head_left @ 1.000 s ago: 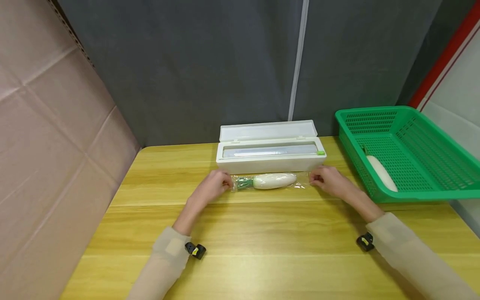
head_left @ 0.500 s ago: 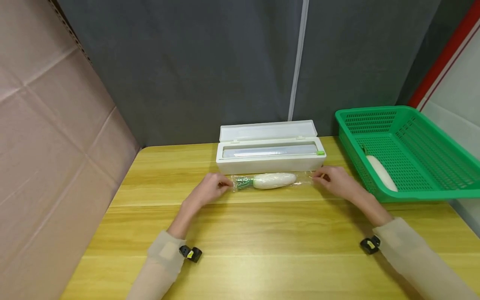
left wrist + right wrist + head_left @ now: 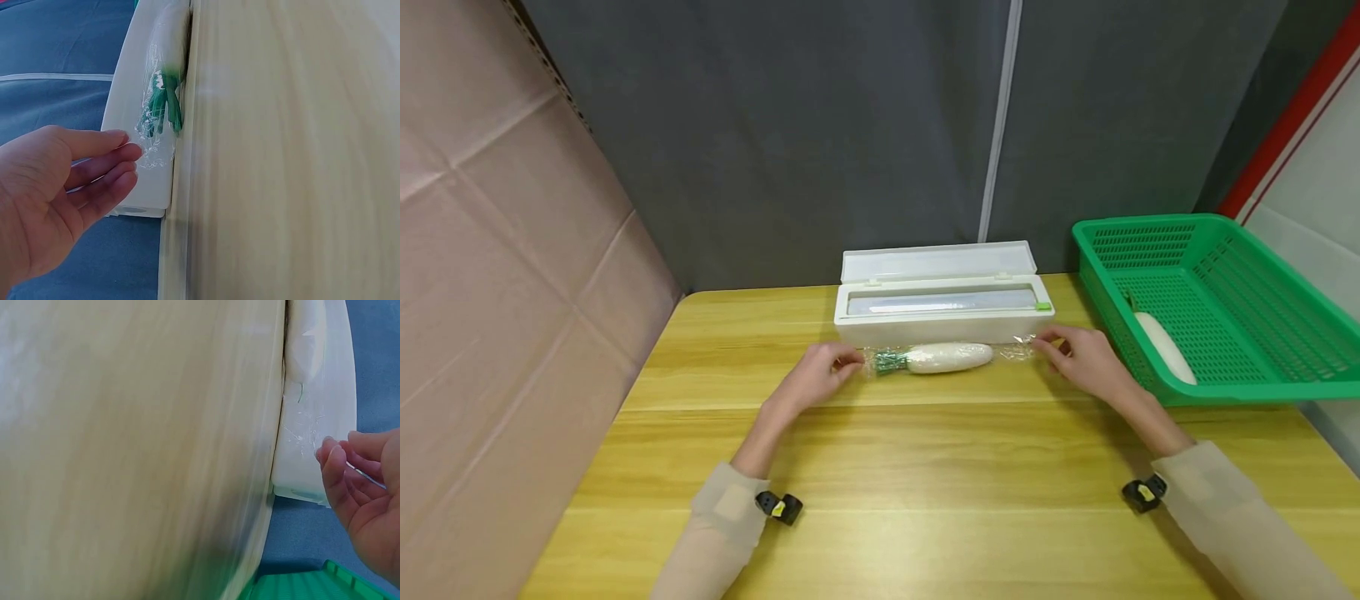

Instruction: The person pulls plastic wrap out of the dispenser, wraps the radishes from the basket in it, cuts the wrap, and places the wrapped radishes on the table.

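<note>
At the left, the left hand point(image 3: 808, 379) pinches the crinkled end of clear film point(image 3: 1017, 348) between thumb and fingertips. Next comes the white radish point(image 3: 951, 357) inside that film, just in front of the box, over the wooden tabletop point(image 3: 925, 475). Its green leaves point left and its rounded white tip points right; its long axis runs sideways, almost parallel to the box's front.

The long white box point(image 3: 940, 327) stands behind it with its lid point(image 3: 938, 264) open at the back; a pale, glossy roll point(image 3: 943, 302) lies inside, and a small green piece point(image 3: 1042, 307) sits at the right end. The right hand point(image 3: 1086, 358) pinches the film's opposite end, fingers bent. Farthest right, a green slatted basket point(image 3: 1240, 389) contains a second radish point(image 3: 1167, 350) by its left wall, lying aslant, leaves toward the far side, tip toward the near rim.
</note>
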Demonstrator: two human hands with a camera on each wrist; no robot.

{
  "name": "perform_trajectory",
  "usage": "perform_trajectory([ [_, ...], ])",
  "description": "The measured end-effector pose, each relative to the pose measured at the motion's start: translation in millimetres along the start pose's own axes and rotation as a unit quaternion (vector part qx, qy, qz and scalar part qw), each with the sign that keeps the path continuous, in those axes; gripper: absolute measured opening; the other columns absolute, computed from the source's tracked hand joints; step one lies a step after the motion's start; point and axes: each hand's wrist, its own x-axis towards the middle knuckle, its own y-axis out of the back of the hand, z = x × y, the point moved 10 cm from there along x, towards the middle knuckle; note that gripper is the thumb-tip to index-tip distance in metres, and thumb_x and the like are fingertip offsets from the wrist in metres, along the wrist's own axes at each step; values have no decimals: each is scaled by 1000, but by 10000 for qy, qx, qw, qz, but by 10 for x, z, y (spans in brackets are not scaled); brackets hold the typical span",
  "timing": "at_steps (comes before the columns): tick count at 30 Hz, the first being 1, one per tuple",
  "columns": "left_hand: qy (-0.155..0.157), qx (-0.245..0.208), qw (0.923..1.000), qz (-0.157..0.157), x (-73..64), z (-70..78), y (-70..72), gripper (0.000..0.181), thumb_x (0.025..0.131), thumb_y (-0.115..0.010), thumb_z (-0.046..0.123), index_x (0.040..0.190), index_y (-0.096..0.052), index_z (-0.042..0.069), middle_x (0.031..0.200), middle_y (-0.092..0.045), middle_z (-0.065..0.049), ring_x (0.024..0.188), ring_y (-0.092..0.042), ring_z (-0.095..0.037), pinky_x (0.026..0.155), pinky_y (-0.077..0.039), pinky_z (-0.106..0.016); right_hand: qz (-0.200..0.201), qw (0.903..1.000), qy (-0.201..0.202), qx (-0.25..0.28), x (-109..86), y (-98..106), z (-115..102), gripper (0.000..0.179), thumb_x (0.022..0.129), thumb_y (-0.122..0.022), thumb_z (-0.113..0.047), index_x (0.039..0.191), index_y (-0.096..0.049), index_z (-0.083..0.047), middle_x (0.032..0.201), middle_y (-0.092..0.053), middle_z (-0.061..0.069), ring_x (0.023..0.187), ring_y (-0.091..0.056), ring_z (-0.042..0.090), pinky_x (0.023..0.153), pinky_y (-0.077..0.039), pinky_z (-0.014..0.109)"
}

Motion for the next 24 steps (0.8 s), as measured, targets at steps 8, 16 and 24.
perform_trajectory([
  [8, -179, 126, 9985, 493, 33, 64, 69, 17, 97, -68, 6, 113, -72, 2, 111, -69, -10, 101, -64, -27, 88, -54, -40, -84, 9988, 399, -281, 62, -79, -70, 13, 94, -72, -9, 103, -72, 1, 83, -70, 7, 61, -55, 10, 56, -48, 27],
  [16, -63, 331, 9994, 61, 97, 106, -59, 46, 99, -68, 24, 139, -58, 4, 144, -54, -14, 136, -47, -33, 113, -36, -47, -839, 9919, 482, -819, 101, -287, -105, 61, 86, -82, -27, 137, -59, -1, 95, -65, 11, 79, -61, 21, 70, -52, 42],
  [24, 405, 446, 9952, -768, 126, -7, -277, 69, 93, -73, 32, 150, -45, 5, 152, -46, -16, 141, -41, -33, 116, -31, -47, -1136, 9901, 142, -809, 121, -395, -55, 56, 81, -86, -23, 128, -66, -2, 96, -62, 11, 83, -58, 24, 68, -51, 41],
])
